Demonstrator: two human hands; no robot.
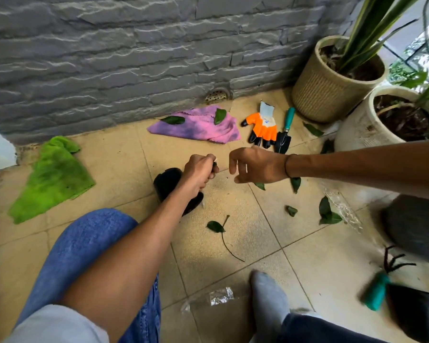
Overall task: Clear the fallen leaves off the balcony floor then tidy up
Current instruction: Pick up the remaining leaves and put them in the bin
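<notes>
Two hands meet above the tiled floor (233,256). The left hand (200,170) is closed around something small and dark, likely gathered leaves; the right hand (255,165) hovers with fingers loosely curled, holding nothing. Loose leaves (328,211) lie scattered near and right, two more on the far pink cloth (196,127). They look light, thin and bendable; pinching the stem or blade edge should lift them.

Floor tiles (233,276) under me: matt beige, gritty-looking. Wall (109,58): rough grey stone-look. Green cloth (52,179) fuzzy, pink cloth (198,126) soft, both matt. Leaves (328,211) glossy. Glove (264,128): rubbery orange w/ knit cuff. Nearest pot (325,92): ribbed, matt. Plastic scrap (221,296) shiny, crinkled.
</notes>
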